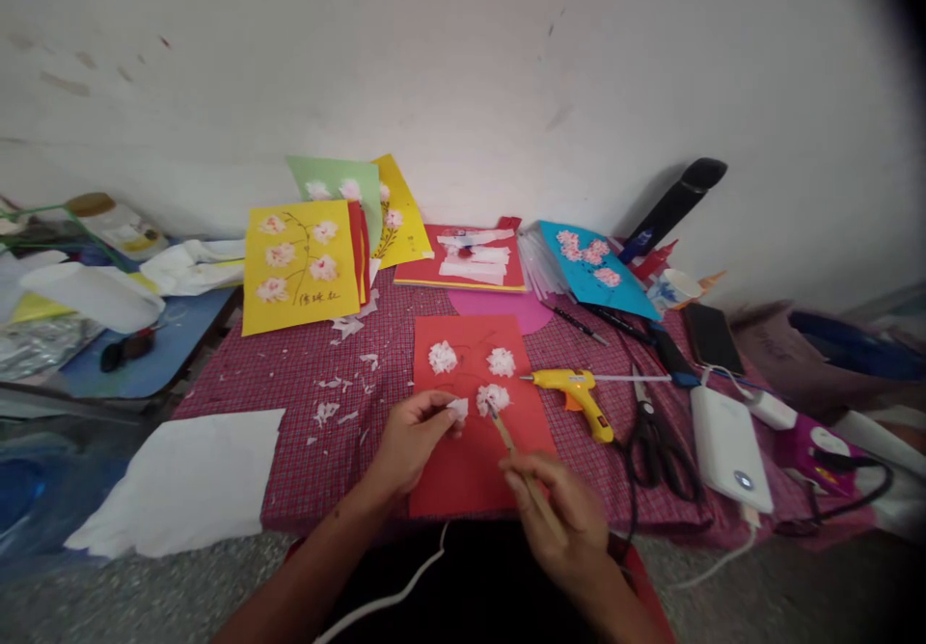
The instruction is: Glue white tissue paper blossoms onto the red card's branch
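Note:
A sheet of red paper (445, 470) lies before me with white crumpled-paper flowers on it: one at upper left (442, 357), one at upper right (501, 362) and one lower down (493, 399). Thin dark branch lines run between them. Between the thumb and fingers of my left hand (420, 435) is a small piece of white tissue paper (458, 410). My right hand (560, 509) grips a wooden-handled brush (536, 497), its tip touching or just over the lower flower.
Right of the red sheet lie a yellow glue gun (575, 393), black scissors (657, 451) and a white power bank (732, 451). Finished flower pictures on yellow card (300, 268) and blue card (600, 273) stand behind. Paper scraps (327, 413) and white tissue (195, 480) lie left.

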{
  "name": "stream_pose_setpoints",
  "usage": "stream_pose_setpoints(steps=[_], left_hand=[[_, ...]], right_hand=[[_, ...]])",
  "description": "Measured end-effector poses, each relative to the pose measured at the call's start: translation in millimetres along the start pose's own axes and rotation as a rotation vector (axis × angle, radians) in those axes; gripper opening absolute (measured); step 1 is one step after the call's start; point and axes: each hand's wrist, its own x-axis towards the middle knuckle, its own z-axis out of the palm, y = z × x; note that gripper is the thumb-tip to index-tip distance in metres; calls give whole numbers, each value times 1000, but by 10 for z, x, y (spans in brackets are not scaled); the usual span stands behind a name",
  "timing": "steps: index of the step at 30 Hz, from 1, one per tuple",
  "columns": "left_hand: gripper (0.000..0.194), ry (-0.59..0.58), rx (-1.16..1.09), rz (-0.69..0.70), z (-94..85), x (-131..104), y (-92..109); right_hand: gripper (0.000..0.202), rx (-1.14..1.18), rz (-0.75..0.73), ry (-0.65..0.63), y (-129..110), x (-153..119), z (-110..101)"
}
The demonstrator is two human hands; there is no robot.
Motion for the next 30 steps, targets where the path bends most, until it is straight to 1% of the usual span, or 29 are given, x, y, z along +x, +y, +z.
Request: stream_pose_setpoints(steps=[2,6,11,15,19,22,24,27,30], left_hand=[[20,-1,-12,-19,28,-9,4],[19,-1,5,-47,78,-23,13],[17,-29,58,-25,106,-45,22],[18,-43,93,-2,99,-64,-4],[17,-72,84,-14,96,-79,-40],[15,-81,90,-21,97,-93,-35],[16,-97,135,-22,95,-106,-13],[19,-149,231,-20,80,-135,19],[18,-209,332,17,62,-177,25]], right_hand=[[29,-15,-65,34,-9,-4,-12],[37,29,-121,-12,-47,12,-33],[35,57,-128,-50,-36,11,13],[34,52,-104,-42,10,-20,50],[33,100,-57,-30,73,-82,53],[31,174,56,1,116,-138,63],[26,239,165,62,140,-163,81],[17,361,381,175,181,-171,124],[22,615,619,248,242,-175,169]])
